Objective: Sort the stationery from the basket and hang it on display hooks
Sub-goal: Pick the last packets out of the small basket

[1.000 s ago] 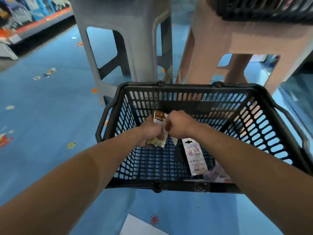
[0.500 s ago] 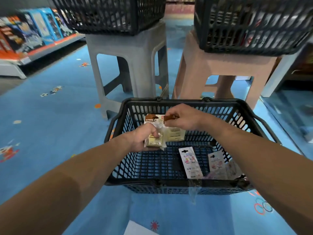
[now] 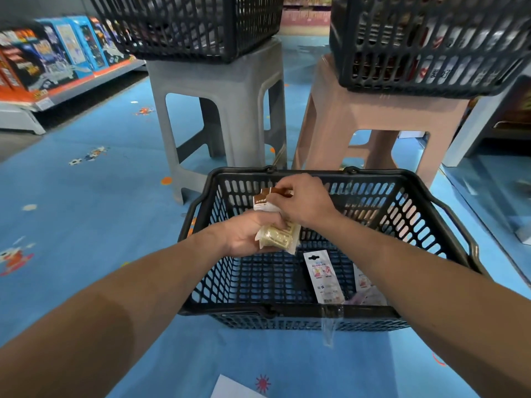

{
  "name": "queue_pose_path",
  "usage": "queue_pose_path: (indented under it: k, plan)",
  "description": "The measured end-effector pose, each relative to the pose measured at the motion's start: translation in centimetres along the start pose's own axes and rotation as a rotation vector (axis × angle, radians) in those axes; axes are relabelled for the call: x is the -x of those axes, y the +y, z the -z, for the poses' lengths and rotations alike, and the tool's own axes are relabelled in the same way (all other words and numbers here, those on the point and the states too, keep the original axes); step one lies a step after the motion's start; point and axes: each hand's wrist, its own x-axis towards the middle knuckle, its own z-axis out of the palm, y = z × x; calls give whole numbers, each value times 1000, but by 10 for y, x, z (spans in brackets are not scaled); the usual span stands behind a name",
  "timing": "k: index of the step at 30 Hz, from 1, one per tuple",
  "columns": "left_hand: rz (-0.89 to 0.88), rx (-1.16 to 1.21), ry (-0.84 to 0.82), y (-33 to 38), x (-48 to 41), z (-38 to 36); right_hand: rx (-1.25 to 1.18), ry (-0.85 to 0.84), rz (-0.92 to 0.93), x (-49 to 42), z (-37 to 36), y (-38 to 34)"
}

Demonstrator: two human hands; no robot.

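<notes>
The left hand (image 3: 247,234) is curled round a small bundle of cellophane packets (image 3: 275,238), cream-coloured inside with brown header cards (image 3: 263,200), and holds it above the black shopping basket (image 3: 201,214) on the blue floor (image 3: 86,211); the right hand (image 3: 301,202) pinches the header end from above, fingertips closed on the card. I take this as squaring the headers up so that like packets sit together and their hang holes line up for a hook; gripping low with one hand leaves the tops free for the other.

In the basket lies a white carded packet (image 3: 323,278), hang hole uppermost, flat on the mesh bottom; just beside it a second card (image 3: 362,280) is partly hidden by the right forearm; both are unsorted, so the work looks early to middling. No display hooks are in view.

Behind stand a grey stool (image 3: 218,90) and a pink stool (image 3: 373,116), each carrying another black basket, probably raised for easy reach; a shelf of boxed toys (image 3: 43,58) runs at far left.
</notes>
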Motion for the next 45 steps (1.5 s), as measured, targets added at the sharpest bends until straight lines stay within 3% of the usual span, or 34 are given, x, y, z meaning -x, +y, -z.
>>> queue_pose_path:
  k: [2, 4, 7, 10, 13, 17, 22, 26, 37, 45]
  plan:
    - [-10, -2, 52, 0, -1, -2, 24, 102, -102, 1, -9, 5]
    - [-33, 49, 83, 1, -1, -1, -96, 100, -337, 0, -12, 10]
    - [-71, 162, 158, 5, -5, 3, -568, -91, -637, 2, -15, 6]
    - [-83, 237, 202, 7, -10, 1, -892, -244, -573, 2, -22, -4]
    - [-89, 277, 255, 10, -16, 1, -1104, -249, -493, -1, -29, -6]
    - [-122, 300, 252, 13, -18, 0, -1082, -275, -443, -1, -28, -10]
    - [-68, 206, 233, 49, 19, -19, -1099, -226, -520, 2, 7, -45]
    - [21, 114, 209, 123, 84, -44, -1206, -302, -628, -3, 77, -101]
    - [140, -20, 325, 402, 252, -165, -1146, -506, -558, -63, 350, -291]
    - [91, -172, 247, 607, 276, -215, -1196, -430, -444, -156, 518, -364]
